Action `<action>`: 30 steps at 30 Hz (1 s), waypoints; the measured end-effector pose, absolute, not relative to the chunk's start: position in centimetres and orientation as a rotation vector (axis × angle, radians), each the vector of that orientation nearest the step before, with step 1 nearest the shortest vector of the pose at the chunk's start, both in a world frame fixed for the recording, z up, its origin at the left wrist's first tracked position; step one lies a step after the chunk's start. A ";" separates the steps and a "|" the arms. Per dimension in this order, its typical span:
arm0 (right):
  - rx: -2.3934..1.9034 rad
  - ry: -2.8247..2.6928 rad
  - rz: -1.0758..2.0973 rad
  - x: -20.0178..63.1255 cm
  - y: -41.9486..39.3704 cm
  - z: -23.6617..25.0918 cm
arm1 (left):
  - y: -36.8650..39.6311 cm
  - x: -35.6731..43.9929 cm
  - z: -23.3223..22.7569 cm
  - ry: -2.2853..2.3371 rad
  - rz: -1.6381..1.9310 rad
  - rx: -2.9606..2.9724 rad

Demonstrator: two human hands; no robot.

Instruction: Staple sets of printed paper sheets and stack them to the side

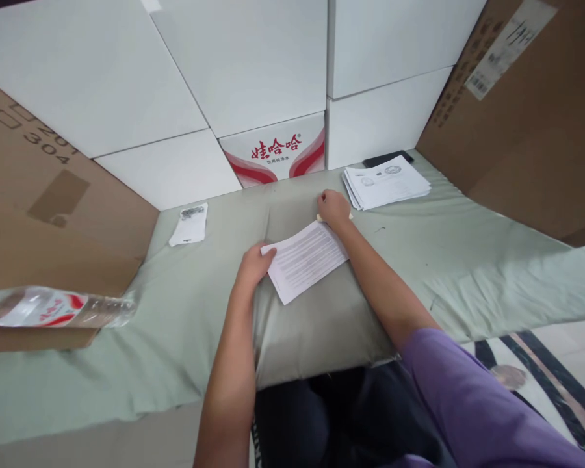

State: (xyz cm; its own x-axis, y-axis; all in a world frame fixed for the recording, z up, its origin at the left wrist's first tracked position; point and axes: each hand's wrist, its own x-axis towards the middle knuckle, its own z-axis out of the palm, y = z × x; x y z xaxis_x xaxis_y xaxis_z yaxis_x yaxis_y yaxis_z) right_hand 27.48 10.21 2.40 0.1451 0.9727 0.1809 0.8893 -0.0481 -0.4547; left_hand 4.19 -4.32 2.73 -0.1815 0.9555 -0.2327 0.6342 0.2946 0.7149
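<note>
A folded-looking printed paper (309,260) lies at an angle on the grey-green cloth, its face covered with lines of text. My left hand (254,265) grips its left edge, thumb on top and fingers underneath. Beyond the paper's upper right corner, my right hand (334,207) is closed with its fingers curled under. A small cream-coloured thing (320,218) peeks out beneath that hand, too hidden to name. My right forearm passes over the paper's right end. A stack of printed sheets (387,182) sits to the right of my right hand.
A dark flat object (387,159) lies behind the stack. At left are a small plastic packet (190,224) and a water bottle (58,307) on its side. White boxes (268,58) wall off the back; cardboard boxes (526,130) stand at both sides.
</note>
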 end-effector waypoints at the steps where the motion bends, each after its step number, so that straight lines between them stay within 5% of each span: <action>1: -1.970 -1.773 0.242 27.5 10.2 2.4 | -4.2 4.1 2.5 1.916 0.615 1.431; 24: -1.919 -1.683 0.317 27.7 10.4 2.2 | -4.0 3.3 2.2 1.994 0.649 1.625; 30: -1.250 -1.765 0.831 27.7 9.6 4.8 | -4.6 1.7 4.7 1.987 1.201 1.791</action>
